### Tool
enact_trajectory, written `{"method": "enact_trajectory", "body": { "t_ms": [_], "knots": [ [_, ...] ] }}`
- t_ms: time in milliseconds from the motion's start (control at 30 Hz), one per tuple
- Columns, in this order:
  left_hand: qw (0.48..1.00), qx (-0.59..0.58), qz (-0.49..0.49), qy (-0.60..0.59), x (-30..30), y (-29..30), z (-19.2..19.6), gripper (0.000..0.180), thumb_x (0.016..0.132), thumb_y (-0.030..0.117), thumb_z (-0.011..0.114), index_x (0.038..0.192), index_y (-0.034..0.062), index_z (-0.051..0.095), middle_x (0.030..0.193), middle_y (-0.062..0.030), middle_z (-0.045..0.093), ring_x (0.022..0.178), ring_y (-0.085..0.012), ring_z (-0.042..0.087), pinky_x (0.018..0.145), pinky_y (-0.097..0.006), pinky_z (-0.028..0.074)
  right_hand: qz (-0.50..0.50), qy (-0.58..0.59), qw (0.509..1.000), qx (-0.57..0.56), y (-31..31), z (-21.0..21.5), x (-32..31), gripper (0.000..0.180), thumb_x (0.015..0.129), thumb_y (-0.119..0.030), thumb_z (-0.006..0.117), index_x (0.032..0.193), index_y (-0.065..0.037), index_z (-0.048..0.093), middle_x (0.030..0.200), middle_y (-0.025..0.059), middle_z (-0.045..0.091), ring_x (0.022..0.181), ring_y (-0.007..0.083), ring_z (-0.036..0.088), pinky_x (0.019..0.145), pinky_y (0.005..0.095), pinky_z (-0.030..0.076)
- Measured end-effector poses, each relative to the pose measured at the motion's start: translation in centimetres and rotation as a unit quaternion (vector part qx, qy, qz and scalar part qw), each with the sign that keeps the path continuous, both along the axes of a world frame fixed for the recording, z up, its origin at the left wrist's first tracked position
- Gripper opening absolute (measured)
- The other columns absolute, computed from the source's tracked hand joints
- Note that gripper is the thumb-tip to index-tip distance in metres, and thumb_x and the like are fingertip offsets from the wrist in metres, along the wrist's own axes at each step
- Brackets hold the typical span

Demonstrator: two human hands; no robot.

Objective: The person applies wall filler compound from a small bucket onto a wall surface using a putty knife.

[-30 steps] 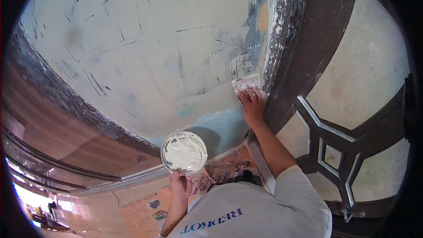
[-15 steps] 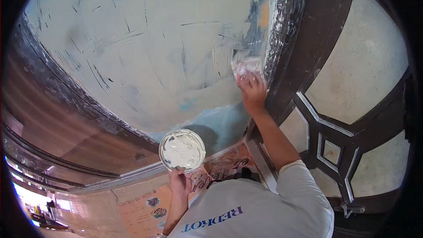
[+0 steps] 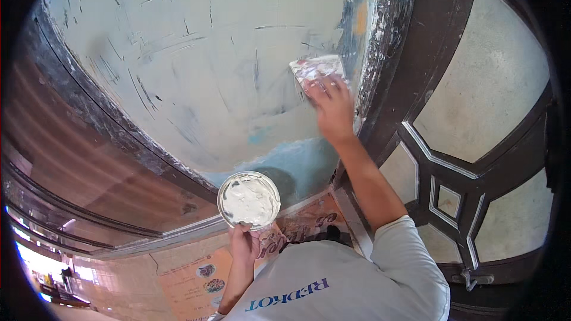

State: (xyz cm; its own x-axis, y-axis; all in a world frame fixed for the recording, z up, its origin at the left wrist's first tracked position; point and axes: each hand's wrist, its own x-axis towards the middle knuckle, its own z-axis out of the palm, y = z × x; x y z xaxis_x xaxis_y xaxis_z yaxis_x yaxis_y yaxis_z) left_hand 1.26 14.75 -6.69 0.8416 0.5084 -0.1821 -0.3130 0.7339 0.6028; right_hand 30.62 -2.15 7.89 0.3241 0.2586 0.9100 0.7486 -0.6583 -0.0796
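Note:
In my right hand (image 3: 328,101) is a flat, squarish putty spreader (image 3: 318,66), its face smeared with white paste. My fingers lie over its lower edge, and it is against or very near the wall panel (image 3: 208,83), close to the panel's right border. The pale greenish panel carries dark scratches and streaks, with a bluish patch at its lower end. My left hand (image 3: 244,242) grips the near rim of a round tub (image 3: 248,201). White putty (image 3: 247,199) fills much of the tub, with a dark spot showing at its side.
A dark brown door (image 3: 455,202) with pale panels and a metal handle (image 3: 473,278) stands at the right. Worn dark trim (image 3: 380,41) borders the panel. Below left are a brown glossy surface (image 3: 89,160) and an orange printed sheet (image 3: 184,279).
My right hand has moved slightly up and left with the spreader, which now shows more of its paste-covered face. The tub in my left hand has hardly moved.

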Motion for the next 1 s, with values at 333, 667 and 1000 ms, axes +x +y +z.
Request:
{"method": "enact_trajectory", "body": {
  "t_ms": [333,667,1000],
  "knots": [
    [1.000,0.026,0.009,0.005,-1.7,1.2,-1.4,0.059,0.074,0.006,0.051,0.132,0.0010,0.039,0.128,-0.0185,0.052,0.110,-0.0355,0.059,0.084,-0.051,0.058,-0.002,0.232,0.967,-0.109,-3.9,-17.6,-2.7,0.047,0.080,-0.002,0.055,0.124,-0.022,0.059,0.129,0.0065,0.054,0.114,0.0336,0.050,0.091,0.0477,0.042],
    [0.999,0.043,-0.019,-0.005,-1.8,0.4,0.5,0.060,0.074,0.006,0.051,0.132,0.0003,0.040,0.129,-0.0179,0.052,0.113,-0.0351,0.058,0.087,-0.052,0.056,-0.024,0.046,0.998,-0.017,2.8,-2.3,-2.0,0.038,0.083,-0.009,0.056,0.116,-0.025,0.064,0.126,0.0027,0.057,0.115,0.0307,0.049,0.097,0.0478,0.039],
    [0.999,0.020,0.028,0.004,-3.4,1.6,-0.8,0.058,0.073,0.005,0.051,0.131,-0.0002,0.040,0.125,-0.0192,0.054,0.107,-0.0348,0.061,0.080,-0.048,0.060,0.035,0.171,0.982,-0.074,-1.3,-14.3,-4.7,0.036,0.077,-0.004,0.059,0.110,-0.017,0.066,0.112,0.0081,0.062,0.107,0.0342,0.052,0.083,0.0470,0.045]
  ]
}}
